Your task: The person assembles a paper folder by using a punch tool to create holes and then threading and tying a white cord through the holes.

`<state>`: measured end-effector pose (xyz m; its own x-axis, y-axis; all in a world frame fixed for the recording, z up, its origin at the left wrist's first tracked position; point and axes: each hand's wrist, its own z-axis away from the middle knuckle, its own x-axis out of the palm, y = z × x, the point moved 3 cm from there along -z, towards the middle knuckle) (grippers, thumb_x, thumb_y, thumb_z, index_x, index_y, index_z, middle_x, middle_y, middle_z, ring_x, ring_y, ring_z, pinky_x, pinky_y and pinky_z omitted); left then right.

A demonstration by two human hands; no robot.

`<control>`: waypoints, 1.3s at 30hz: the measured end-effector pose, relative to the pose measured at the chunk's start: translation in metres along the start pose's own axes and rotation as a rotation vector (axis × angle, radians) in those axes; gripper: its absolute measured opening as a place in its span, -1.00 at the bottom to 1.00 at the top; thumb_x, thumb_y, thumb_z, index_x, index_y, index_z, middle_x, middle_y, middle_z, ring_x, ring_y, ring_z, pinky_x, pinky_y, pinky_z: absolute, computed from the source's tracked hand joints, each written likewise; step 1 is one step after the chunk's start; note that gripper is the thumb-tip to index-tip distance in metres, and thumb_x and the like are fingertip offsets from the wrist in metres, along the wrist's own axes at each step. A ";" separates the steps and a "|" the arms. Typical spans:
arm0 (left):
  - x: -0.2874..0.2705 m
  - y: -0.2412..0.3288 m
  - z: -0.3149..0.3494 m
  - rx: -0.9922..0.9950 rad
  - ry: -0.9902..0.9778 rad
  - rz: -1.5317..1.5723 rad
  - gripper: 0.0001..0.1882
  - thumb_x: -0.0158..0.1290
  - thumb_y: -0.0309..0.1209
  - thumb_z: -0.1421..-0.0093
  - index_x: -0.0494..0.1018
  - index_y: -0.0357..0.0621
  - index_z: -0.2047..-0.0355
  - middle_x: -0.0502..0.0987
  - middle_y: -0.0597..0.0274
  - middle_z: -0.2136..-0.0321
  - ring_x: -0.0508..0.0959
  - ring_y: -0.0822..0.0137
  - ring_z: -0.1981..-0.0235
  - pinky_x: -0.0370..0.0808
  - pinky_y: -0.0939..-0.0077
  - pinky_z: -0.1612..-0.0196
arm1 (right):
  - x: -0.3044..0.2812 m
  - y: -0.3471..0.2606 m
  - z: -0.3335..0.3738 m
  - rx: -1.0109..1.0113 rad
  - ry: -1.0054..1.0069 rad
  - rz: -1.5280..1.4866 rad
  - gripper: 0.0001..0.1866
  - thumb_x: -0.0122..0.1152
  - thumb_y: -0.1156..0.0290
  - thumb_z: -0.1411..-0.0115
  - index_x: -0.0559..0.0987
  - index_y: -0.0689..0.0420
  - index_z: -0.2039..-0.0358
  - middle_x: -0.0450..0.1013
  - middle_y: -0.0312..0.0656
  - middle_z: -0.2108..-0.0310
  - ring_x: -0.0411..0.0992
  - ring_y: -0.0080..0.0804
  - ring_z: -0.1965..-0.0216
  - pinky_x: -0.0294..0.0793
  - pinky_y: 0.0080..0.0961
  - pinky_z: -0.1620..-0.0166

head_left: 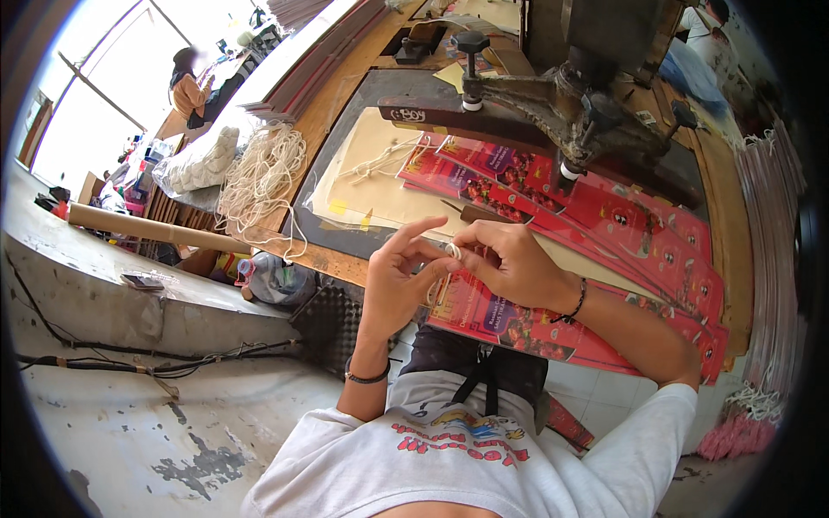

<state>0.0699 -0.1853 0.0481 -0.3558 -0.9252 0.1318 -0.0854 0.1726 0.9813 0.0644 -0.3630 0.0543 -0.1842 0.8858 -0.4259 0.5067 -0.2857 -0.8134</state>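
Over the front edge of the workbench, my left hand (399, 274) and my right hand (515, 266) meet fingertip to fingertip. Between them is a looped white cord (453, 250), pinched by thumb and fingers on both sides. The left index finger sticks up and away from it. Just beneath the hands lies a flat red printed paper piece (509, 321), its near end toward my waist; the cord runs down by that end. Whether a knot sits in the cord is hidden by my fingers. More red printed pieces (604, 216) overlap beyond, under the right forearm and farther off.
A heavy metal press (596, 112) stands over the bench's far side. Loose white cord (263, 173) is heaped at left, near stacked sheets (319, 65). A narrow blade-like tool (484, 212) lies beyond my hands. Bundles with white cords (768, 259) hang at right. Another person (186, 86) is far left.
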 end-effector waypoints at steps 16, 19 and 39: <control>-0.009 -0.011 -0.005 0.087 0.057 -0.262 -0.89 0.17 -0.54 -0.25 0.48 -0.36 0.35 0.56 0.31 0.49 0.51 0.61 0.42 0.46 0.68 0.33 | 0.001 -0.007 0.001 0.034 0.081 0.030 -0.89 0.25 0.51 -0.20 0.54 0.24 0.28 0.49 -0.10 0.46 0.53 -0.38 0.45 0.51 -0.44 0.38; -0.006 -0.010 -0.005 0.083 0.069 -0.277 -0.90 0.15 -0.55 -0.25 0.48 -0.37 0.34 0.56 0.29 0.51 0.50 0.61 0.43 0.47 0.66 0.34 | 0.002 -0.003 0.001 -0.109 0.142 0.043 -0.88 0.26 0.53 -0.19 0.55 0.23 0.26 0.50 -0.10 0.43 0.55 -0.38 0.42 0.53 -0.45 0.35; -0.016 -0.021 -0.003 0.029 -0.018 -0.229 -0.86 0.09 -0.64 -0.19 0.53 -0.40 0.23 0.60 0.26 0.41 0.55 0.58 0.34 0.49 0.67 0.27 | 0.000 0.000 0.001 -0.153 0.075 0.046 -0.78 0.33 0.57 -0.13 0.69 0.12 0.18 0.49 -0.16 0.29 0.54 -0.29 0.33 0.56 -0.45 0.27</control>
<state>0.0805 -0.1752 0.0258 -0.3401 -0.9354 -0.0970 -0.1928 -0.0316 0.9807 0.0632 -0.3634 0.0539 -0.0978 0.8994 -0.4261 0.6367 -0.2726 -0.7214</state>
